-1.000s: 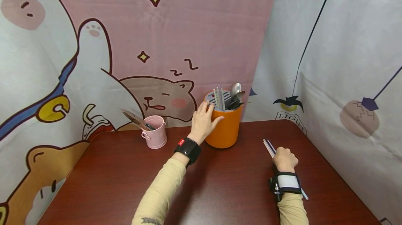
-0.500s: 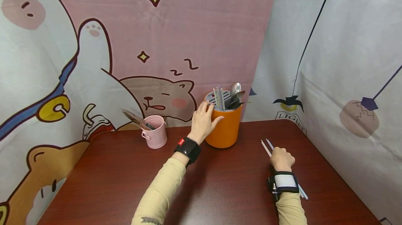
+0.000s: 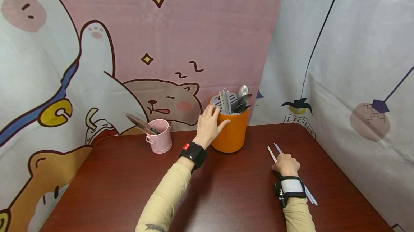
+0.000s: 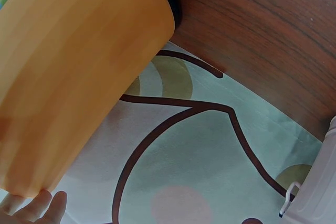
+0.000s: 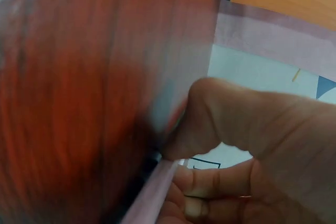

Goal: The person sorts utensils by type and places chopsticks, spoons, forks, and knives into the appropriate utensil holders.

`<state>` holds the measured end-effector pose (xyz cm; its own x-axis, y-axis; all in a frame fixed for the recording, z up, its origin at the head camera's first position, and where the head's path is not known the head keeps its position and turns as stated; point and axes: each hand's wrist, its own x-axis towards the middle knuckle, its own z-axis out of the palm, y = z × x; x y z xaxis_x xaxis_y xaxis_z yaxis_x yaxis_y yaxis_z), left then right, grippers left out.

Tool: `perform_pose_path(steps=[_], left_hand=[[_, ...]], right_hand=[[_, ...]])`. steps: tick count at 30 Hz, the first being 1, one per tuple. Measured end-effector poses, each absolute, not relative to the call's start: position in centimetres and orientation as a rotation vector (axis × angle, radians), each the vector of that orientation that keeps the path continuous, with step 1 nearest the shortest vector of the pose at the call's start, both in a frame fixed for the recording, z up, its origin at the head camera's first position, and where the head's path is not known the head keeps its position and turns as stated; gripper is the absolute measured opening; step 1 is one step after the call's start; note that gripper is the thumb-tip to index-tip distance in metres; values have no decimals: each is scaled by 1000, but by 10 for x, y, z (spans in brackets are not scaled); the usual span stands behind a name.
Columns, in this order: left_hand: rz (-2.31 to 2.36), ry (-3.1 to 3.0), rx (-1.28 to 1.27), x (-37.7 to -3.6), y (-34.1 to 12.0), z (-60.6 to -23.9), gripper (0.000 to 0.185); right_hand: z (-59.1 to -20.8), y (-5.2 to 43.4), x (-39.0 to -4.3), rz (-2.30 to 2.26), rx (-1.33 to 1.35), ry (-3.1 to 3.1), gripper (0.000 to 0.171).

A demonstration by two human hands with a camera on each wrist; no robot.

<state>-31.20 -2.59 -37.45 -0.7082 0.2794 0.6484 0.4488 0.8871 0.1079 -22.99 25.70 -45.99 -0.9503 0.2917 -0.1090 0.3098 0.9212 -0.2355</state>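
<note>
My left hand point(image 3: 208, 126) rests on the near left side of an orange utensil holder point(image 3: 234, 135), its fingers extended near the grey slotted top. Upright chopsticks point(image 3: 225, 102) and metal spoons point(image 3: 243, 91) stand in that holder. At the right of the table, my right hand point(image 3: 287, 164) pinches a pale pinkish chopstick point(image 3: 271, 154) between thumb and fingers. Beside it another light chopstick point(image 3: 277, 148) passes under the hand, and chopstick ends point(image 3: 312, 198) show behind the wrist. The right wrist view shows the pinched chopstick point(image 5: 149, 198) close up, partly blurred. How many chopsticks the palm hides, I cannot tell.
A small pink bucket point(image 3: 161, 141) stands left of the holder, with pointed metal blades point(image 3: 137, 122) sticking out. The dark red wooden table point(image 3: 113, 189) ends at the back against a printed cloth point(image 3: 181, 27); another cloth hangs along the right side.
My right hand has shifted slightly left. The pinkish chopstick's far end has swung left, away from the other chopstick, widening the gap. My left hand has stayed on the holder.
</note>
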Motion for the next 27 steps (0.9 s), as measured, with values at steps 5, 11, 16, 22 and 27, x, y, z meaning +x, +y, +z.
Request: perform_pose_path(steps=[5,11,16,22,27], left_hand=[[-337,-2408,-517,-312,-26,-375,65],[-325,-2416,-513,-311,-26,-377,65],[-320,-2415,-509,-311,-26,-377,65],[-320,-2399,-514,-311,-26,-376,64],[-316,-2399,-515,-311,-26,-376,64]], right_hand=[[-454,255,-225,-427,429,2961,28],[-447,255,-220,-476,341,2904,26],[-446,253,-221,-468,311,2893,24],[-445,251,-222,-466,291,2926,25],[-439,250,-221,-497,251,2961,18]])
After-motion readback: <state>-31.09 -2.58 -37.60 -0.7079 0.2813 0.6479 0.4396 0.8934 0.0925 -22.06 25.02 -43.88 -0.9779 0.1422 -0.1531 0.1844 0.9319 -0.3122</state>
